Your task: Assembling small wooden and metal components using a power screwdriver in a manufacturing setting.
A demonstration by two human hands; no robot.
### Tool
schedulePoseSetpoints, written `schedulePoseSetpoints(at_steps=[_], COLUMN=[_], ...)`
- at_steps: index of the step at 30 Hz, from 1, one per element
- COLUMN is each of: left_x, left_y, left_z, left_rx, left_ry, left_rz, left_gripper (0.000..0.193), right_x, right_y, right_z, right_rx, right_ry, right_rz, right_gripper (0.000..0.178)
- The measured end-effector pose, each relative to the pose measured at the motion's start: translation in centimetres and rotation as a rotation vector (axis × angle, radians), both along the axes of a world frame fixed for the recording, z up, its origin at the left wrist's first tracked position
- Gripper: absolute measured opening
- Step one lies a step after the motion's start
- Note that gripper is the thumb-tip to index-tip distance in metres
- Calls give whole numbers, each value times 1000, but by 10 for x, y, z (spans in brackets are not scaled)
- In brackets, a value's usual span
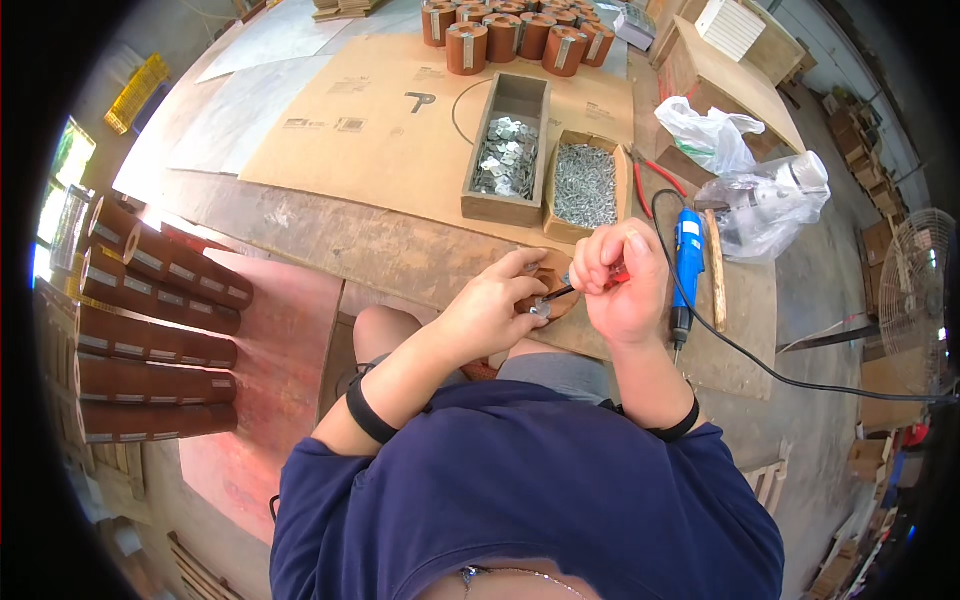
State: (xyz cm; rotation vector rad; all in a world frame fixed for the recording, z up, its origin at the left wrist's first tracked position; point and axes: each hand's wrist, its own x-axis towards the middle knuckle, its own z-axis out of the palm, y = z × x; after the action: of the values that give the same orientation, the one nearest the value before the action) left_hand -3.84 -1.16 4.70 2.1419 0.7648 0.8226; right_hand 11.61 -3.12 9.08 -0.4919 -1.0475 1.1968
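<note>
At the table's near edge, my left hand (492,308) steadies a brown round piece (566,301) with a hollow top, its fingers curled over the left rim. A small shiny metal fitting (541,309) shows beside my left fingertips. My right hand (628,282) is closed around a slim tool (562,292) with a dark shaft and a bit of red at the grip. The shaft points left and down to the metal fitting; whether its tip touches cannot be made out. The fingers hide most of the tool's handle.
A wooden box (471,205) of metal brackets and a carton (549,222) of screws stand ahead. Red-handled pliers (665,174), a blue electric screwdriver (688,262) with cord and a wooden stick (717,270) lie right. Brown rolls (467,48) stand behind; stacked rolls (155,380) lie left.
</note>
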Motion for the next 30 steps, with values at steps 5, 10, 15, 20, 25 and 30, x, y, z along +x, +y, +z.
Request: schedulePoseSetpoints(at_steps=[5, 10, 15, 20, 25, 30], left_x=[0, 0, 2, 2, 1, -4], left_y=[1, 0, -1, -3, 0, 0], left_z=[-1, -3, 1, 0, -4, -7], left_rx=[-3, 40, 4, -35, 37, 24], left_ry=[5, 17, -32, -36, -81, -97], left_rz=[-4, 7, 3, 17, 0, -61], left_gripper=[29, 30, 27, 40, 40, 31], right_x=[-1, 1, -4, -17, -3, 5], right_y=[0, 0, -2, -9, 10, 25], right_z=[0, -1, 11, 10, 16, 19], right_rx=[-1, 54, -4, -128, -122, -132], right_ry=[-15, -17, -209, -218, -222, -271], right_rz=[-34, 155, 251, -79, 294, 665], right_gripper=[28, 14, 9, 13, 17, 26])
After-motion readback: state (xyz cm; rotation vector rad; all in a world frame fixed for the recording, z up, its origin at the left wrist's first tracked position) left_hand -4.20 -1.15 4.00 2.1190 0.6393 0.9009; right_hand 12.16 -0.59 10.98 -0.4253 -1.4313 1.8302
